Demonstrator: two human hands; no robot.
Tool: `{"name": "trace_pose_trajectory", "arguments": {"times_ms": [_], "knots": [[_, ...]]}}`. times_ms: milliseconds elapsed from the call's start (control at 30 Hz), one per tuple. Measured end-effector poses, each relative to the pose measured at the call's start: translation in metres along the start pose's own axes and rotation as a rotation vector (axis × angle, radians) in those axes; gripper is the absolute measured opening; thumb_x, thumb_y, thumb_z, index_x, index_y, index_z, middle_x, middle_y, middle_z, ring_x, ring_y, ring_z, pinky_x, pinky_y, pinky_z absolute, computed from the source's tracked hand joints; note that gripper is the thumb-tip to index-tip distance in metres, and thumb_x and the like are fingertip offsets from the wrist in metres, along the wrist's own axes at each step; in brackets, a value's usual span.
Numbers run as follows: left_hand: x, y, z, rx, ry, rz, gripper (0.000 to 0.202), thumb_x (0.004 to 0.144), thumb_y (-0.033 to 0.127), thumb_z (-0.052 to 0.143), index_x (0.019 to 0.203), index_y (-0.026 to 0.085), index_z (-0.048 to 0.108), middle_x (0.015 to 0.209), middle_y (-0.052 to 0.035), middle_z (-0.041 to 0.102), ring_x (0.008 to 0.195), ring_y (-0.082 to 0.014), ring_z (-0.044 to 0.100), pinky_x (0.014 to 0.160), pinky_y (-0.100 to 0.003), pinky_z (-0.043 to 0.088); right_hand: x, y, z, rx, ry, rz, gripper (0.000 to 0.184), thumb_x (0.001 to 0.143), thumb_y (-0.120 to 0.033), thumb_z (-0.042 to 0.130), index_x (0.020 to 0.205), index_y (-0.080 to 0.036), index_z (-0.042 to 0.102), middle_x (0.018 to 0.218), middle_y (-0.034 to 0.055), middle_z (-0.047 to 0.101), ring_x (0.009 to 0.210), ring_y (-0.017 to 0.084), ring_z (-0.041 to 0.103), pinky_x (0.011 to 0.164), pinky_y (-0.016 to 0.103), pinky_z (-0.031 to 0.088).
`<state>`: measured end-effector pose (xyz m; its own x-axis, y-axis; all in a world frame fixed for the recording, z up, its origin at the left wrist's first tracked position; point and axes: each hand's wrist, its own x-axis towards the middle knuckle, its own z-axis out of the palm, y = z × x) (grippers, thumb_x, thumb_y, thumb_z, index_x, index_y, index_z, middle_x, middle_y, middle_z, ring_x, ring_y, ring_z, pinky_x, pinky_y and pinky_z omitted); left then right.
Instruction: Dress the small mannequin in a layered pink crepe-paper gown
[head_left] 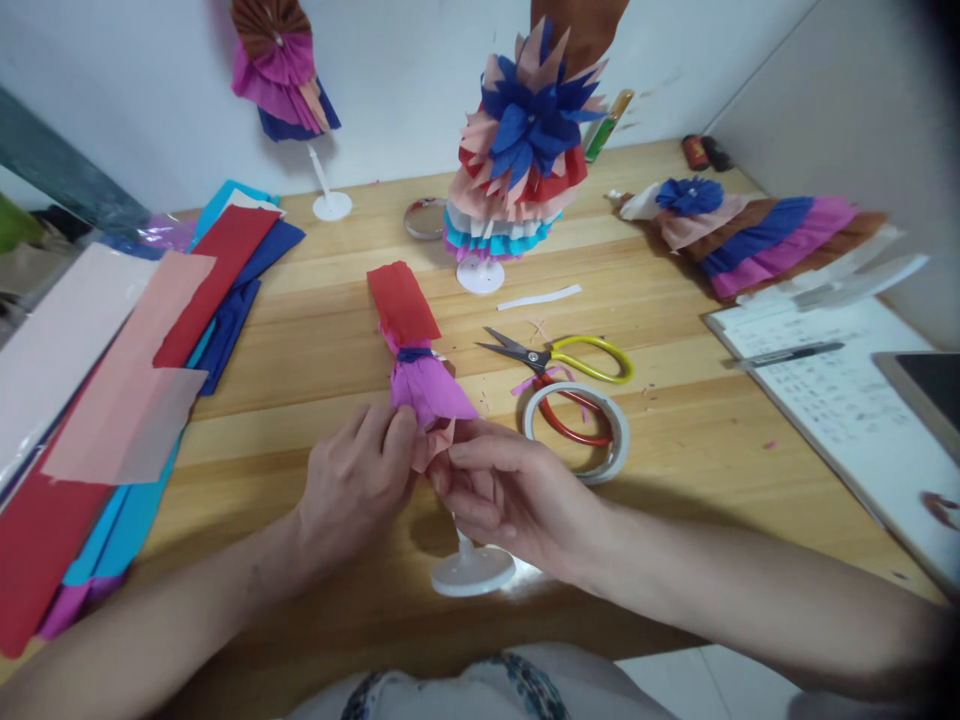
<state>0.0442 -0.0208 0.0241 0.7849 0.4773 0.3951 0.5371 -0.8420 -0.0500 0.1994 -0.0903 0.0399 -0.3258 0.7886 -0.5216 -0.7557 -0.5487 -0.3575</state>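
A crepe paper bundle (416, 345), red at the far end, tied with a blue band at the middle and purple at the near end, is held above the wooden worktop (315, 330) near its front edge. The left hand (352, 490) is closed in a pinching grip on the purple end, and the right hand (502, 495) is closed on the same end from the other side, where a small pink paper piece (439, 440) is pressed between the fingertips. A white stand base (472, 570) is seen directly below the hands; whether the bundle is already fixed to its stem cannot be told. Judged against the finished layered paper ornament (521, 150) standing at the rear, the work is at an early stage: few layers are gathered, and fanning and further layers remain. Scissors (559, 358), tape rolls (577, 430) and stacked paper sheets (112, 400) lie beside the hands.
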Motion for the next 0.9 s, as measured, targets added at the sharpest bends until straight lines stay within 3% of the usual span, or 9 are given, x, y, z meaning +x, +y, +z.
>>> {"name": "trace_pose_trajectory", "arguments": {"times_ms": [300, 600, 900], "knots": [[0.003, 0.000, -0.006, -0.002, -0.042, 0.038, 0.024, 0.095, 0.017, 0.039, 0.075, 0.018, 0.052, 0.062, -0.0013, 0.058, 0.055, -0.0144, 0.054, 0.046, -0.025, 0.036, -0.008, 0.008, 0.008, -0.058, 0.028, -0.105, 0.016, 0.067, -0.016, 0.062, 0.081, -0.018, 0.054, 0.063, -0.0058, 0.058, 0.035, 0.003, 0.040, 0.033, 0.018, 0.019], [0.001, 0.000, -0.002, 0.030, -0.012, 0.054, 0.022, 0.088, 0.010, 0.044, 0.069, 0.019, 0.049, 0.060, -0.0013, 0.057, 0.053, -0.0148, 0.054, 0.046, -0.025, 0.035, -0.011, 0.010, 0.007, -0.134, 0.012, -0.183, 0.016, 0.070, -0.012, 0.058, 0.085, -0.016, 0.058, 0.078, -0.0016, 0.062, 0.039, 0.002, 0.045, 0.034, 0.017, 0.026], [-0.001, -0.002, 0.004, 0.033, 0.026, 0.021, 0.013, 0.083, 0.015, 0.055, 0.072, 0.019, 0.050, 0.060, 0.0007, 0.055, 0.053, -0.0139, 0.054, 0.046, -0.024, 0.036, -0.017, 0.011, 0.000, -0.245, 0.013, -0.194, 0.024, 0.071, -0.011, 0.059, 0.094, -0.018, 0.058, 0.083, -0.0019, 0.061, 0.039, 0.002, 0.049, 0.035, 0.014, 0.034]]}}
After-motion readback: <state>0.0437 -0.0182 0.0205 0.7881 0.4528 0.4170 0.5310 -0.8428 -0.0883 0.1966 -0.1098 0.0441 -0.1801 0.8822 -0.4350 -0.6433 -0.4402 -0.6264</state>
